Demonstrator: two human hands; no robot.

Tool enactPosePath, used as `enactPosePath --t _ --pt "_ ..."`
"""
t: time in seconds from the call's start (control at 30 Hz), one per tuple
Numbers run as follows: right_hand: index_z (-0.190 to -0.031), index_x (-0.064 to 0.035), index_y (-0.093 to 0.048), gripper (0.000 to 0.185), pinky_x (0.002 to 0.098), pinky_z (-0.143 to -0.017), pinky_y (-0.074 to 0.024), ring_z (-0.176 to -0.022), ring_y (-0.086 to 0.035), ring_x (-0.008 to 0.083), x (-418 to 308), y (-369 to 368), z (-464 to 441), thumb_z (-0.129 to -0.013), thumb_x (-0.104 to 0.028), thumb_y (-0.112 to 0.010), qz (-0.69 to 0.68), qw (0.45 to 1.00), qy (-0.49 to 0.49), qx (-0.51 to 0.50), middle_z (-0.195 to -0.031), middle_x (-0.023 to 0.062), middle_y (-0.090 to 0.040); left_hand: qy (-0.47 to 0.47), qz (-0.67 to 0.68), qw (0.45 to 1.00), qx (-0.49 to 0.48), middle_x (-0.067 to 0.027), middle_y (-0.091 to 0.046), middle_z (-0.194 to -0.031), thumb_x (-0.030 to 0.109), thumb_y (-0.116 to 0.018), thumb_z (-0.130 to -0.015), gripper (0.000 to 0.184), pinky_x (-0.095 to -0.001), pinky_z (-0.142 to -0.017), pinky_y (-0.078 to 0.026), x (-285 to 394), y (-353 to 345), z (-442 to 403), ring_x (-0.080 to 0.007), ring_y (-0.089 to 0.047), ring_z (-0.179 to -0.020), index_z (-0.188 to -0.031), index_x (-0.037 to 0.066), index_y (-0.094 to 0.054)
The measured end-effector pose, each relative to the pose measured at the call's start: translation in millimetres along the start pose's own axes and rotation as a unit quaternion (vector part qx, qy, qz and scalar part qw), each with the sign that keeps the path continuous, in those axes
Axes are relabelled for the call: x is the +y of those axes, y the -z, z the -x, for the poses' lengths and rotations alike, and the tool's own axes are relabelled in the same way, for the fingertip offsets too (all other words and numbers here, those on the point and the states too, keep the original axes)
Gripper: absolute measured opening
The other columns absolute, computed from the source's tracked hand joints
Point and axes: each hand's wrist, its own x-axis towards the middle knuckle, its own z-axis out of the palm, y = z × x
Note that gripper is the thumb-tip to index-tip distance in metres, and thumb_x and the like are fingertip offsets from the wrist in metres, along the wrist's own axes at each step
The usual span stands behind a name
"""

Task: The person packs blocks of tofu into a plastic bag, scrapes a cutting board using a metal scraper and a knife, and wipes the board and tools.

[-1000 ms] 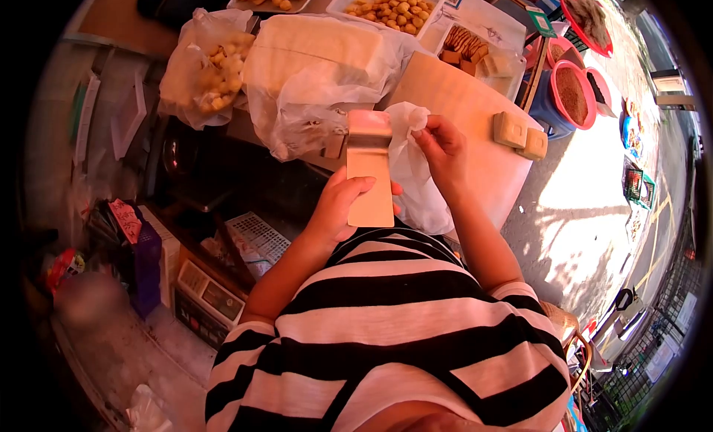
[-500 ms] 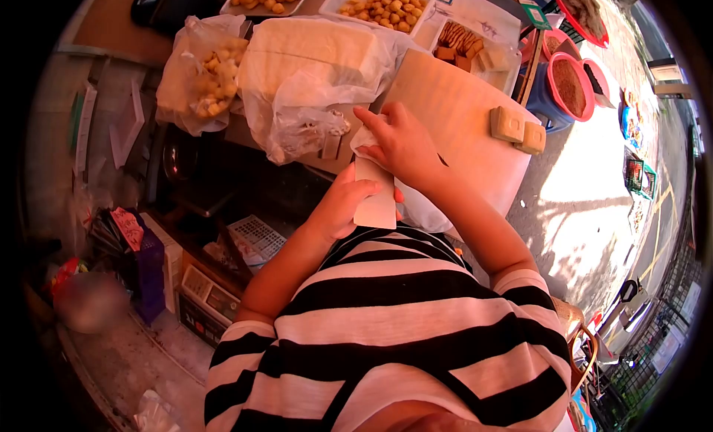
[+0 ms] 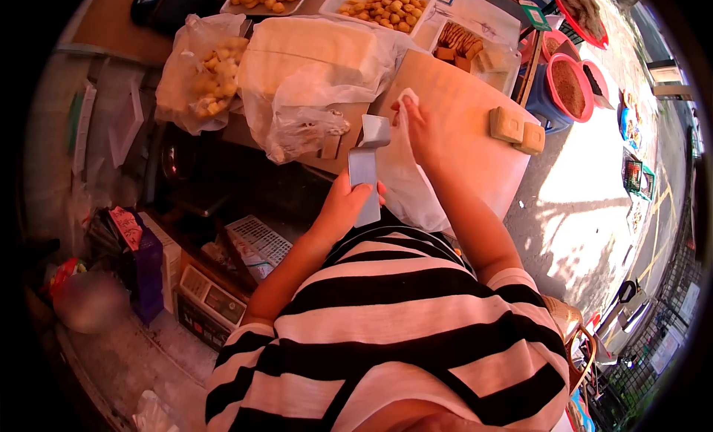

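Note:
My left hand (image 3: 349,205) is closed around a flat grey metal spatula-like tool (image 3: 364,172) whose far end is bent and broader. The tool stands out in front of my striped shirt. To its right, my right hand (image 3: 420,128) pinches the upper part of a thin white plastic bag (image 3: 405,180), which hangs down toward my waist. Both hands are over the near edge of a pale board (image 3: 453,113). Two pale tofu-like blocks (image 3: 507,125) lie at the board's right side. A large pale slab (image 3: 312,50) under clear plastic sits beyond my hands.
A plastic bag of yellowish balls (image 3: 215,76) stands left of the slab. Trays of fried pieces (image 3: 390,9) and brown slices (image 3: 460,42) are at the back. Pink tubs (image 3: 570,87) stand to the right. A scale-like device (image 3: 212,295) and white basket (image 3: 258,237) are lower left.
My right hand has moved right, away from the tool, drawing the white bag out with it. The tool has turned slightly and its bent end now shows.

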Motion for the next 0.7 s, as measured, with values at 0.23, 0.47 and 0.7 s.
enactPosePath --t 0.23,0.47,0.7 --pt "-0.104 -0.0013 -0.050 0.039 0.0330 -0.074 -0.0492 -0.084 -0.058 0.0206 -30 42 27 -0.093 -0.038 -0.043 -0.487 0.863 -0.074 -0.107 -0.095 0.0113 -0.059 -0.297 -0.394 0.839 0.231 -0.0156 -0.048 -0.099 0.006 -0.071 -0.061 0.058 -0.0406 -0.084 -0.039 2 7 -6 -0.0339 -0.048 -0.093 -0.112 0.003 -0.045" --pt "-0.115 0.0006 -0.050 0.048 0.0330 -0.086 -0.0443 -0.101 -0.056 0.0224 -92 16 61 -0.094 -0.041 -0.041 -0.238 0.966 -0.005 -0.097 -0.110 0.0134 -0.059 -0.307 -0.411 0.835 0.197 -0.0139 -0.049 -0.099 0.005 -0.072 -0.056 0.060 -0.0406 -0.084 -0.038 -4 4 -8 -0.0330 -0.048 -0.094 -0.110 0.004 -0.046" --pt "-0.110 -0.0046 -0.055 0.032 0.0357 -0.078 -0.0453 -0.090 -0.059 0.0319 -67 6 63 -0.084 -0.024 -0.059 0.266 0.934 0.165 -0.172 -0.095 0.0190 -0.061 -0.359 -0.493 0.764 0.209 -0.0110 -0.051 -0.094 0.008 -0.072 -0.056 0.054 -0.0397 -0.079 -0.038 14 -1 -4 -0.0309 -0.050 -0.090 -0.105 0.007 -0.049"
